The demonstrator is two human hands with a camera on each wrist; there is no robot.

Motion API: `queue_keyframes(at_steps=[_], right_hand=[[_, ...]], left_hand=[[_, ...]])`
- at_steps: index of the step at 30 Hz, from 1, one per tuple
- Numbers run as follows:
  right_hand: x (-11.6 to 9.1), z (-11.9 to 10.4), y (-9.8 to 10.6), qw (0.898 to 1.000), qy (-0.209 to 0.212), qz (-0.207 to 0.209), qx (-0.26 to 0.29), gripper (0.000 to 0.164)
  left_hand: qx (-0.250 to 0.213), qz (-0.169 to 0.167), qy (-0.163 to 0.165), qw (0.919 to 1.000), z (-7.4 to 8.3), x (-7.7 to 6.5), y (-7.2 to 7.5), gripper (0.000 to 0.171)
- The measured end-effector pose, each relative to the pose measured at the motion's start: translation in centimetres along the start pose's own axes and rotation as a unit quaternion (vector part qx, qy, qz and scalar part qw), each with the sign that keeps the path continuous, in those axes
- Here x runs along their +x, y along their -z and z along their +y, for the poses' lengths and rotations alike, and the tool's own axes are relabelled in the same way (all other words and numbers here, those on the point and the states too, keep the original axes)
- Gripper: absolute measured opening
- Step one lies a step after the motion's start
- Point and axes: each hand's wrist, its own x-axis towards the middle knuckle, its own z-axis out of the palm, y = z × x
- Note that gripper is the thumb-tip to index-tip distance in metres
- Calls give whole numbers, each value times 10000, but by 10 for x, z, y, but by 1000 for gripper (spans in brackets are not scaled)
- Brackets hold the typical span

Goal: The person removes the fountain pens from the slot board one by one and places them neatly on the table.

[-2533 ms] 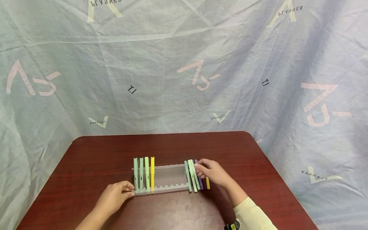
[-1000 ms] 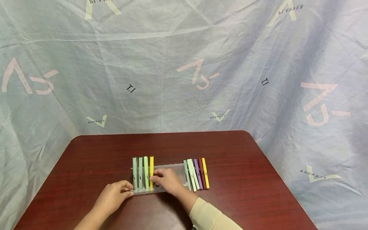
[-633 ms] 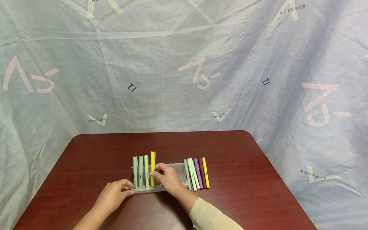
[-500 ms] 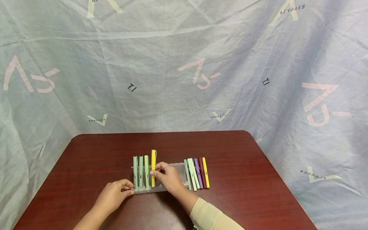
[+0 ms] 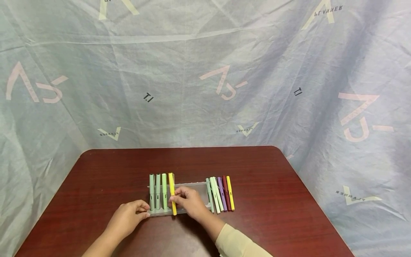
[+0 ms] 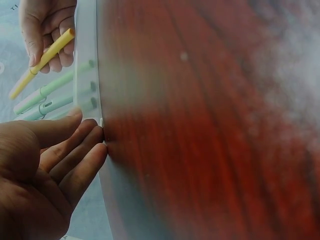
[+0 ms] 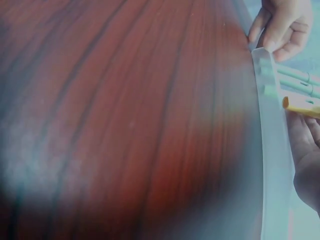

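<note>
Open desk (image 5: 151, 240) borders the front edge of the tray (image 5: 201, 190). I pinch its front-left corner with the left hand (image 5: 129, 214); in the right hand (image 5: 191, 203), closed fingers grip the yellow pen (image 5: 172, 185) over the tray, beside 3 racked green pens (image 5: 158, 192).

Left forearm (image 5: 106, 241), bare, angles inward from the lower left; right forearm (image 5: 210, 222), bare below a pale sleeve (image 5: 239, 242), angles in from the lower right. Left hand (image 5: 131, 215) — fingers gently bent, thumb opposed; right hand (image 5: 190, 202) — thumb and fingers curled into a pinch.
</note>
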Motion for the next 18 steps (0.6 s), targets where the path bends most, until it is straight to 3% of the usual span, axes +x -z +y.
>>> queue_keyframes(at_steps=[18], right_hand=[[-9,6,24,9998,-15,65,-164,14]], left_hand=[[28,-3,20,10000,0,0,-2,13]])
